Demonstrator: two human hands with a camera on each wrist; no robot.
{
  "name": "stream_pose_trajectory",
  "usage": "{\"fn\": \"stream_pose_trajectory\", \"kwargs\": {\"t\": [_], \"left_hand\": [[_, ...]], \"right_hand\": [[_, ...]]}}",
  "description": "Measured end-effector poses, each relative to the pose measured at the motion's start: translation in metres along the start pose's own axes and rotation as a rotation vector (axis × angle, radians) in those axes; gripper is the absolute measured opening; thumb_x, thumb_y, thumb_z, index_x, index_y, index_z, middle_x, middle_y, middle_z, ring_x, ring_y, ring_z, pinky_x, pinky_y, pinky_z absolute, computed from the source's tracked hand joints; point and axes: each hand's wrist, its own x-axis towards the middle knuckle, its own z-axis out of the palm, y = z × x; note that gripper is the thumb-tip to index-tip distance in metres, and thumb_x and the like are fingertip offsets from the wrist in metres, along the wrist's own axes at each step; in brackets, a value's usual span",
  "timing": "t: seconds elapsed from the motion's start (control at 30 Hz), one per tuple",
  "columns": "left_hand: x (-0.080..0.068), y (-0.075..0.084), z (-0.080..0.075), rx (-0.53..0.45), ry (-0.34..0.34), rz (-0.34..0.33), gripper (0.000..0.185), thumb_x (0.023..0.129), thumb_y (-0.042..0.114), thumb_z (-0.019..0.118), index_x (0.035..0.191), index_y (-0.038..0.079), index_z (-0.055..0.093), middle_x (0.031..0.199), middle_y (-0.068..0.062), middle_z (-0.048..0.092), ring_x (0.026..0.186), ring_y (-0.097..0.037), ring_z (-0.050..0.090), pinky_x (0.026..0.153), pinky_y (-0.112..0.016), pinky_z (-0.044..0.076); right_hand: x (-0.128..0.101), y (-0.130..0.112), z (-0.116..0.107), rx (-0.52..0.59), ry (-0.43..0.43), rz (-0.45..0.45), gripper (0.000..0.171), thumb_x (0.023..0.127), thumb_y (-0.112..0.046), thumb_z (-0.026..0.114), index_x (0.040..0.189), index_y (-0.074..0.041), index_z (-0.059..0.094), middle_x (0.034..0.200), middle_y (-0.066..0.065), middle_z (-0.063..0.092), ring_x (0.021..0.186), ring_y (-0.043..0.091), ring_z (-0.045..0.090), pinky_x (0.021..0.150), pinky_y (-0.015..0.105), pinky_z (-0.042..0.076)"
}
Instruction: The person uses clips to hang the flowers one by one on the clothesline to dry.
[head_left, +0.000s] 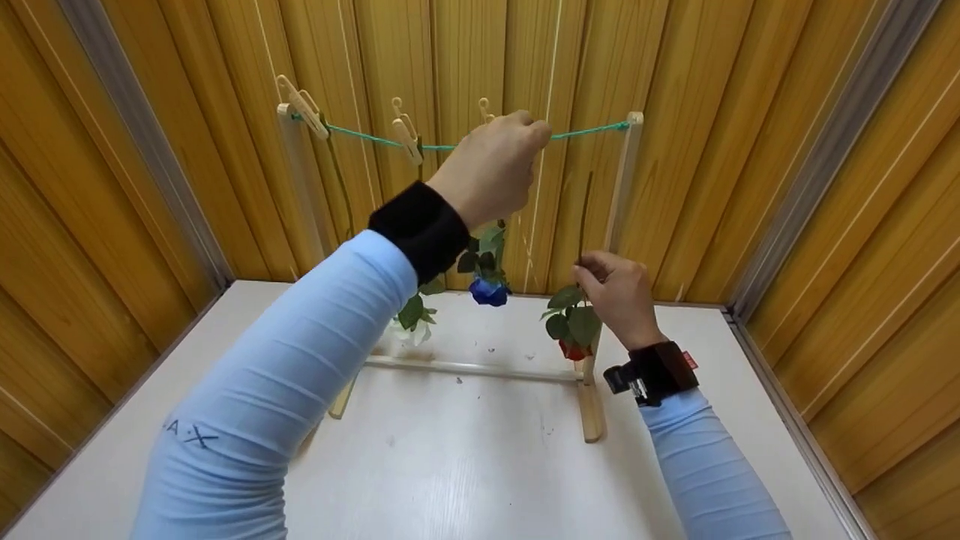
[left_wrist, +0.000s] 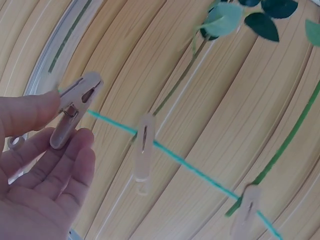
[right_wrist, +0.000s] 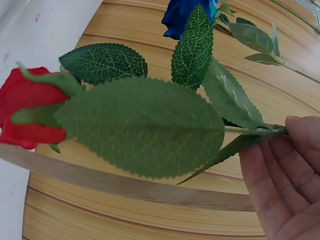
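So my left hand (head_left: 491, 169) is up at the green string (head_left: 592, 133) on the little wooden rack (head_left: 621, 195), pinching a wooden clothespin (left_wrist: 75, 107) between thumb and fingers. My right hand (head_left: 616, 296) grips the stem of a red rose (head_left: 574, 349), bloom hanging downward, just beside the rack's right post. A blue rose (head_left: 489, 291) already hangs upside down from the string, over the white surface (head_left: 465, 465).
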Motion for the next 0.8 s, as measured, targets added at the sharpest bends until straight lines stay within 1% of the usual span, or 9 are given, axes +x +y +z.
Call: {"fn": "stream_pose_trajectory", "kwargs": {"t": [0.13, 0.23, 0.27, 0.33, 0.37, 0.47, 0.57, 0.63, 0.8], "left_hand": [[0.012, 0.001, -0.008, 0.002, 0.025, -0.005, 0.029, 0.1, -0.01, 0.044, 0.118, -0.003, 0.066, 0.117, -0.017, 0.066, 0.112, -0.03, 0.063, 0.095, -0.036, 0.052], [0.02, 0.003, -0.014, -0.006, 0.051, -0.018, 0.028, 0.098, -0.014, 0.041, 0.107, -0.002, 0.064, 0.106, -0.012, 0.064, 0.104, -0.025, 0.06, 0.089, -0.03, 0.048], [0.023, 0.004, -0.016, -0.01, 0.056, -0.022, 0.025, 0.096, -0.015, 0.04, 0.099, -0.001, 0.061, 0.098, -0.01, 0.059, 0.095, -0.023, 0.057, 0.082, -0.029, 0.044], [0.028, 0.006, -0.018, -0.02, 0.069, -0.029, 0.026, 0.091, -0.019, 0.038, 0.087, 0.004, 0.049, 0.085, -0.004, 0.044, 0.081, -0.018, 0.043, 0.071, -0.028, 0.033], [0.03, 0.006, -0.019, -0.022, 0.074, -0.034, 0.028, 0.089, -0.02, 0.037, 0.083, 0.007, 0.042, 0.082, -0.002, 0.036, 0.077, -0.017, 0.036, 0.068, -0.028, 0.027], [0.036, 0.009, -0.022, -0.03, 0.088, -0.054, 0.036, 0.083, -0.023, 0.035, 0.08, 0.012, 0.028, 0.081, -0.001, 0.021, 0.072, -0.014, 0.023, 0.065, -0.029, 0.018], [0.042, 0.011, -0.023, -0.04, 0.107, -0.074, 0.038, 0.082, -0.024, 0.034, 0.079, 0.013, 0.026, 0.08, 0.0, 0.02, 0.07, -0.013, 0.021, 0.063, -0.028, 0.017], [0.047, 0.013, -0.023, -0.045, 0.113, -0.085, 0.037, 0.083, -0.024, 0.034, 0.079, 0.013, 0.028, 0.079, -0.001, 0.023, 0.07, -0.013, 0.023, 0.063, -0.028, 0.019], [0.06, 0.014, -0.019, -0.059, 0.137, -0.091, 0.032, 0.088, -0.023, 0.037, 0.085, 0.007, 0.05, 0.084, -0.002, 0.043, 0.078, -0.015, 0.037, 0.069, -0.024, 0.031]], "right_hand": [[0.005, -0.002, -0.001, -0.025, 0.014, -0.027, 0.009, 0.094, -0.002, 0.073, 0.098, 0.005, 0.076, 0.089, 0.018, 0.077, 0.077, 0.028, 0.071, 0.065, 0.014, 0.048], [0.009, -0.003, -0.001, -0.043, 0.024, -0.027, 0.01, 0.094, -0.002, 0.073, 0.098, 0.005, 0.077, 0.089, 0.019, 0.076, 0.077, 0.029, 0.071, 0.067, 0.021, 0.051], [0.01, -0.004, -0.001, -0.052, 0.026, -0.026, 0.01, 0.094, -0.002, 0.073, 0.099, 0.005, 0.077, 0.089, 0.019, 0.076, 0.077, 0.029, 0.071, 0.067, 0.025, 0.053], [0.011, -0.004, -0.001, -0.068, 0.035, -0.033, 0.009, 0.093, -0.002, 0.074, 0.098, 0.006, 0.076, 0.088, 0.019, 0.076, 0.077, 0.03, 0.071, 0.068, 0.033, 0.055], [0.012, -0.004, 0.0, -0.075, 0.037, -0.036, 0.01, 0.093, -0.002, 0.074, 0.098, 0.006, 0.076, 0.088, 0.019, 0.076, 0.077, 0.031, 0.072, 0.068, 0.037, 0.056], [0.013, -0.004, 0.001, -0.088, 0.048, -0.056, 0.009, 0.092, -0.002, 0.074, 0.097, 0.006, 0.076, 0.087, 0.019, 0.076, 0.077, 0.031, 0.072, 0.069, 0.043, 0.058], [0.012, -0.004, 0.001, -0.09, 0.063, -0.067, 0.009, 0.092, -0.002, 0.074, 0.097, 0.006, 0.077, 0.087, 0.019, 0.076, 0.076, 0.03, 0.072, 0.068, 0.043, 0.057], [0.012, -0.003, 0.0, -0.098, 0.075, -0.072, 0.008, 0.092, -0.001, 0.074, 0.095, 0.005, 0.077, 0.086, 0.018, 0.076, 0.075, 0.03, 0.072, 0.067, 0.043, 0.056], [0.012, -0.004, -0.002, -0.121, 0.097, -0.057, 0.009, 0.092, -0.002, 0.073, 0.094, 0.006, 0.076, 0.086, 0.02, 0.076, 0.075, 0.033, 0.072, 0.068, 0.047, 0.058]]}}
